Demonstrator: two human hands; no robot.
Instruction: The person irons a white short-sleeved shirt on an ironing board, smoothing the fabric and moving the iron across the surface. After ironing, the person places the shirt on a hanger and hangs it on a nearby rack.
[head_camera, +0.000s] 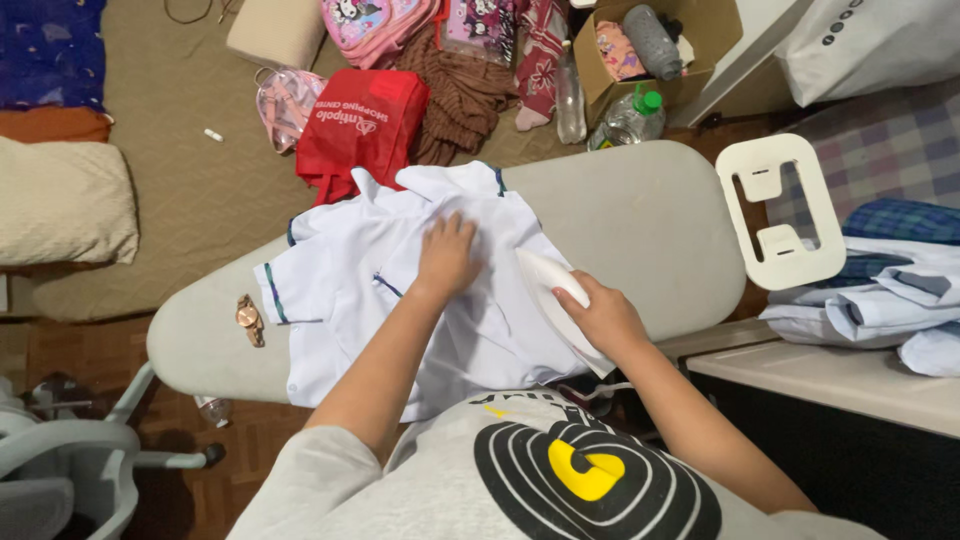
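I'm looking down on the ironing board, pale grey, slanting across the middle of my view; its narrow end sits at the lower left and everything else I place from it. Spread over the board's near half is the white shirt, collar towards the far edge, a dark-trimmed sleeve reaching towards the narrow end, its lower hem dropping off the near edge and out of sight behind my own grey printed top.

My left hand lies flat on the shirt at the board's centre, palm down, fingers spread a little and pressing the cloth. My right hand is just towards the wide end from it, fingers wrapped tight around the handle of the white iron, whose tip points at the shirt's edge. The iron's sole is hidden under my hand, so I can't say how much of it touches fabric.

Off the wide end, a white iron rest sticks out, and beyond it lies a stack of folded clothes, cut off by the frame. On the floor past the far edge, a red bag. Smallest: a rose-coloured wristwatch on the board near the narrow end, beside the sleeve.
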